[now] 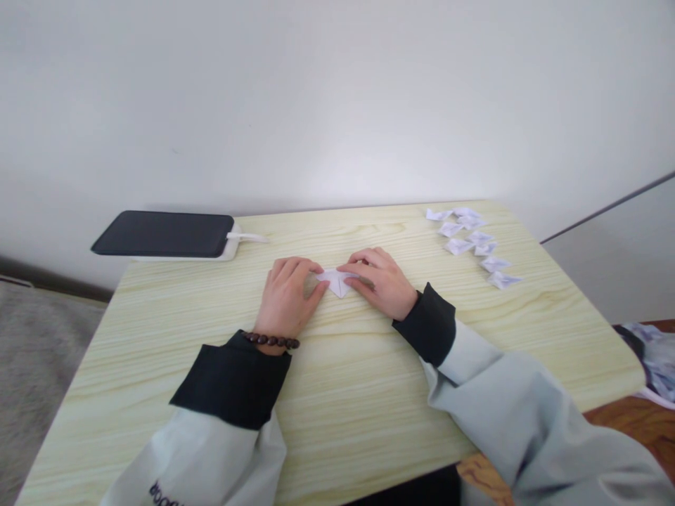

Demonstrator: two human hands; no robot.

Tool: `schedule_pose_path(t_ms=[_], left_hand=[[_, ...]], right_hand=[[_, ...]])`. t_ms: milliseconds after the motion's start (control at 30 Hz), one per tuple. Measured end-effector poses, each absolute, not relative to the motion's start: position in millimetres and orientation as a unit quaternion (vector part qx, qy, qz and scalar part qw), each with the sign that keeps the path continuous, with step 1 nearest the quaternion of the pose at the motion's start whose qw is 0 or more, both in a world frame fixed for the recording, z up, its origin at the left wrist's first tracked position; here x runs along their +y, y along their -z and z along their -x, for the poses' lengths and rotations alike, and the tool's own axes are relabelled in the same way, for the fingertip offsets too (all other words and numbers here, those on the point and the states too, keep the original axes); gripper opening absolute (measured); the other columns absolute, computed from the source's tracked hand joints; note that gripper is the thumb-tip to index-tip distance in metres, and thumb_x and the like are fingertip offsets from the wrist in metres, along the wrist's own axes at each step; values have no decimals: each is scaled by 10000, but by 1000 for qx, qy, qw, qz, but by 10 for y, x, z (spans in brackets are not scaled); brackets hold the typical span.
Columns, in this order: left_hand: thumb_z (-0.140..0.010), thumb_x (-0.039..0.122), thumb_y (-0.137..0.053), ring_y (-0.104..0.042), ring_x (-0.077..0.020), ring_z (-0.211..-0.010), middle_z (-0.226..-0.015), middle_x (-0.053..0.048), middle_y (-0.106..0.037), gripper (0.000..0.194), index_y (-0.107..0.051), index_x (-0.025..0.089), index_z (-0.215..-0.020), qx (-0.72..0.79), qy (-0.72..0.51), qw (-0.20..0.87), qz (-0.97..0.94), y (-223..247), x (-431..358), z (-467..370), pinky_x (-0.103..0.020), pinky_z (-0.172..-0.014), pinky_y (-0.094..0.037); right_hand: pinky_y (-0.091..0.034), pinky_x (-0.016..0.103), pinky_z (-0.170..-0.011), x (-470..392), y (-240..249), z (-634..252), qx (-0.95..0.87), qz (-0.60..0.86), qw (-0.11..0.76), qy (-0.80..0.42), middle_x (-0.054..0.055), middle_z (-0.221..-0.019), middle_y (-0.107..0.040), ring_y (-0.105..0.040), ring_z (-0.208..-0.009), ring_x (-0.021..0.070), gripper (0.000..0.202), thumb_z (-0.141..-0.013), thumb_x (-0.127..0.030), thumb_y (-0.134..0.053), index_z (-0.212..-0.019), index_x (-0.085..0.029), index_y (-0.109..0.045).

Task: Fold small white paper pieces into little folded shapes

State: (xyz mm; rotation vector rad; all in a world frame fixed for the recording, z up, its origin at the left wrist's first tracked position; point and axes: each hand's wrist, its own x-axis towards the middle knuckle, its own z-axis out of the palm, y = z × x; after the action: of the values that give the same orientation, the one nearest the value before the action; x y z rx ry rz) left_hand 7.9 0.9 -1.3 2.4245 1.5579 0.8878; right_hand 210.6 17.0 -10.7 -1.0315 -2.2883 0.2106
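Phone (169,234) far left. Left hand (287,295): thumb and index pinched on left end of folded white paper (339,285), midway between hands, over table (358,393). Right hand (384,282): thumb and index clamped on right end. Folded pieces (458,246) beyond.

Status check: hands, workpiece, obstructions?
Left hand and right hand pinching opposite sides of folded white paper. Folded paper pieces far right, smartphone far left; neither blocking the hands.
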Motion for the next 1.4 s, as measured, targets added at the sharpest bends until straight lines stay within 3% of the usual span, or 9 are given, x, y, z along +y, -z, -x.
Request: schedule_pose_path(t_ms=[267,500,767,900,1100,1200,1400], left_hand=[[-845,241,-530,-498,-230,-953,-954,-56,-652,194,-635,190,-1000,489,-281,53,-824,14,4,-88,-376,-868,-414],[-865,298,-526,-496,-249,-944,-934,-47,-673,192,-697,245,-937,483,-248,-38,-839,9,-27,-94,-388,-788,-403],[-842,253,-564,-531,-257,-931,-915,-14,-693,141,-697,258,-891,471,-236,-130,-840,-18,-94,-151,-379,-716,-381],[-849,252,-536,-544,-263,-949,-950,-19,-689,180,-682,240,-953,480,-214,-133,-840,-49,-189,-199,-406,-749,-381],[-868,251,-485,-544,-284,-1006,-943,-52,-687,233,-667,193,-1000,497,-202,-132,-834,-70,-272,-252,-437,-793,-379],[-869,247,-476,-548,-286,-1004,-938,-64,-682,242,-665,181,-1005,496,-195,-129,-837,-64,-261,-254,-430,-780,-390],[-866,231,-471,-561,-273,-978,-950,-63,-650,290,-630,250,-1107,483,-167,-115,-852,-49,-236,-244,-409,-751,-411]], right_hand=[[-368,342,-799,167,88,-2082,-869,397,288,-67,50,-942,-644,-502,-901,185,203,-887,-249,-512,-1019,-220,-664],[-343,330,-757,141,99,-2087,-875,391,284,-26,50,-909,-637,-487,-873,176,189,-889,-269,-509,-934,-218,-685],[-301,354,-779,71,70,-2097,-900,364,236,47,59,-939,-615,-465,-900,195,219,-835,-185,-529,-1006,-201,-664],[-297,349,-775,44,55,-2062,-899,373,223,63,57,-928,-621,-465,-896,191,242,-854,-201,-514,-1048,-213,-658],[-297,340,-752,-37,55,-2144,-871,422,230,104,38,-907,-655,-474,-876,181,235,-889,-185,-473,-904,-217,-705],[-310,332,-728,-67,72,-2251,-860,440,231,114,36,-913,-659,-475,-866,184,211,-865,-176,-508,-935,-214,-703],[-344,329,-726,-89,73,-2267,-851,465,228,86,46,-938,-650,-484,-856,192,213,-848,-167,-515,-950,-208,-698]])
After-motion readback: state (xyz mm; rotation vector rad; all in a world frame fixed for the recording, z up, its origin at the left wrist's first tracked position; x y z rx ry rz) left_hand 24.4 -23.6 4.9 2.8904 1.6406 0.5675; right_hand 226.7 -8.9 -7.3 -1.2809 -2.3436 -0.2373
